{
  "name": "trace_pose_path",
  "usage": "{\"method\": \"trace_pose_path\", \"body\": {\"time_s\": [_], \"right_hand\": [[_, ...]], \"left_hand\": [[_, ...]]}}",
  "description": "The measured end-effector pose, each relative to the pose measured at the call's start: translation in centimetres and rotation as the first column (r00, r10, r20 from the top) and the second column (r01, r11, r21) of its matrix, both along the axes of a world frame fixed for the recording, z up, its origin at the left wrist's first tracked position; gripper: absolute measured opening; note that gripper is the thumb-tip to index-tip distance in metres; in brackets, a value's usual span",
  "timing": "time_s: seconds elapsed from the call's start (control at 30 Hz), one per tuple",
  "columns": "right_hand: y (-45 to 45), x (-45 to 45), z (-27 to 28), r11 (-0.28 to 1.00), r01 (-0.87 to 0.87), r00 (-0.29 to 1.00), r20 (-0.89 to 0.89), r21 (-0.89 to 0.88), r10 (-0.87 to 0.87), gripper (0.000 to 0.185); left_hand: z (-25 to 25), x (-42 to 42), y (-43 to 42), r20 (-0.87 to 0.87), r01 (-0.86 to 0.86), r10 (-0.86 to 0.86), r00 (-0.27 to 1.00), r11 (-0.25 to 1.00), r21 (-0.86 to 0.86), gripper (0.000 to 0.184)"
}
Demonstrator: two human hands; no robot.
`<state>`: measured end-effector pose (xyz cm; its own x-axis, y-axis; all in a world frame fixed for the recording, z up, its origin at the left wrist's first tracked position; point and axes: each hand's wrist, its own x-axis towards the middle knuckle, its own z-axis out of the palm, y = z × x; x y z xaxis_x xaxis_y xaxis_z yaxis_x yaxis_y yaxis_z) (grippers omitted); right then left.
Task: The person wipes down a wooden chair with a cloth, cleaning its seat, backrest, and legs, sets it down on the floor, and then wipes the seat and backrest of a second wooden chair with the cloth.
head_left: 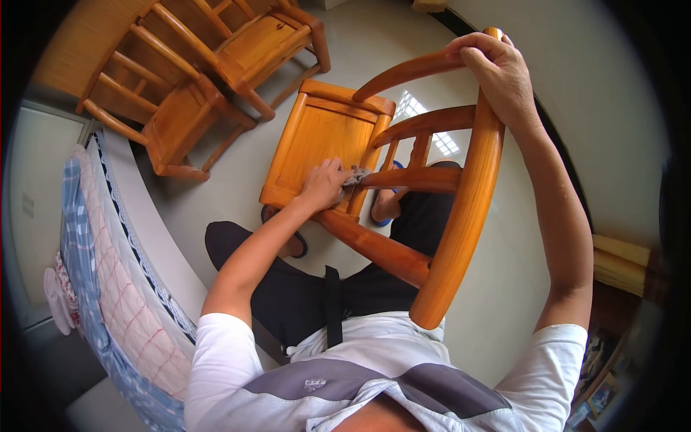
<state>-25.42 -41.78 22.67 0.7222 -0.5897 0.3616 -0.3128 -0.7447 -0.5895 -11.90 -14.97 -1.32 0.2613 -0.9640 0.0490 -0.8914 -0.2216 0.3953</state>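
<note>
A wooden chair [464, 216] stands before me, tilted in the picture by the wide lens, its top rail nearest me. My right hand [497, 72] wraps around the far end of that top rail, beside the upper back post. Down at the back edge of the seat [317, 137], my left hand [327, 183] presses a crumpled grey cloth [356, 176] against the wood near the foot of the backrest slats. Part of the cloth is hidden under the fingers.
Two similar wooden chairs [180, 119] [263, 47] stand at the upper left. A bed with a blue checked cover [86, 288] lies along the left. My legs and sandalled feet are under the chair. Cluttered shelves [601, 374] are at the lower right.
</note>
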Motion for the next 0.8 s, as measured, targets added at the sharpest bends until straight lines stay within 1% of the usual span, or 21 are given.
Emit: {"method": "trace_pose_path", "body": {"time_s": [0.03,0.07,0.1,0.17,0.2,0.23,0.27,0.3,0.37,0.4,0.47,0.5,0.57,0.6,0.67,0.7,0.77,0.8], "right_hand": [[-0.1,-0.1,-0.1,1.000,-0.001,1.000,0.000,0.016,0.001,0.029],[-0.3,-0.3,-0.2,1.000,-0.004,1.000,-0.029,-0.020,0.004,0.029],[-0.3,-0.2,-0.1,1.000,-0.007,0.999,-0.035,-0.018,0.007,0.029],[-0.2,-0.3,0.1,1.000,-0.015,1.000,-0.028,0.009,0.015,0.029],[-0.1,-0.3,0.2,1.000,-0.016,0.999,-0.031,0.005,0.016,0.029],[-0.1,-0.3,0.2,1.000,-0.005,0.999,-0.037,0.006,0.005,0.029],[-0.1,-0.3,0.2,1.000,0.006,0.999,-0.043,0.008,-0.006,0.029],[-0.2,-0.3,0.1,1.000,0.006,0.999,-0.047,0.009,-0.005,0.029],[-0.4,-0.5,0.0,0.999,-0.034,0.999,-0.009,0.025,0.034,0.028],[-0.4,-0.6,-0.1,0.999,-0.034,0.999,-0.014,0.027,0.034,0.028],[-0.4,-0.6,0.0,0.999,-0.033,0.999,0.004,0.024,0.033,0.029],[-0.4,-0.5,0.1,0.999,-0.035,0.999,0.003,0.023,0.035,0.029],[-0.3,-0.5,0.3,0.999,-0.045,0.999,-0.006,0.028,0.045,0.029],[-0.3,-0.5,0.3,0.998,-0.048,0.999,-0.004,0.027,0.049,0.029],[-0.4,-0.4,0.2,0.997,-0.047,0.999,0.008,0.053,0.046,0.030],[-0.4,-0.4,0.2,0.997,-0.046,0.999,0.011,0.054,0.045,0.030],[-0.3,-0.3,0.3,0.999,-0.030,1.000,-0.009,0.014,0.030,0.031],[-0.2,-0.3,0.4,0.999,-0.037,0.999,-0.002,0.013,0.037,0.031]], "left_hand": [[-0.2,-0.1,0.5,-0.042,0.040,-0.038,0.998,0.998,0.051,0.031],[-0.1,-0.1,0.8,-0.085,0.084,-0.076,0.993,0.992,0.098,0.031],[0.0,0.0,0.8,-0.091,0.082,-0.073,0.993,0.992,0.099,0.031],[0.2,0.6,0.1,-0.167,0.232,-0.188,0.968,0.922,0.309,0.031],[0.4,0.9,-0.3,-0.170,0.232,-0.187,0.968,0.924,0.305,0.031],[0.6,1.3,-0.8,-0.339,0.408,-0.316,0.886,0.879,0.245,0.031],[0.4,1.5,-1.0,-0.490,0.563,-0.431,0.758,0.812,0.156,0.031],[0.2,1.2,-1.0,-0.494,0.563,-0.430,0.756,0.812,0.155,0.031],[0.1,0.3,-1.0,-0.344,0.499,-0.485,0.804,0.865,-0.051,0.031],[0.4,0.5,-1.0,-0.349,0.499,-0.484,0.802,0.865,-0.052,0.031],[1.2,1.4,-0.8,-0.180,0.447,-0.423,0.888,0.887,0.118,0.034],[1.2,1.5,-0.5,-0.180,0.445,-0.422,0.889,0.888,0.117,0.034],[0.9,1.6,0.1,-0.005,0.410,-0.410,0.912,0.912,-0.015,0.033],[0.4,1.5,0.6,-0.004,0.407,-0.407,0.913,0.913,-0.015,0.033],[0.0,1.6,1.5,0.061,0.286,-0.280,0.958,0.946,-0.156,0.027],[0.1,2.2,1.9,0.063,0.287,-0.280,0.958,0.945,-0.154,0.027],[0.7,3.6,2.6,0.060,0.163,-0.160,0.985,0.986,-0.038,0.027],[0.3,4.0,3.0,0.067,0.157,-0.154,0.986,0.987,-0.038,0.027]]}}
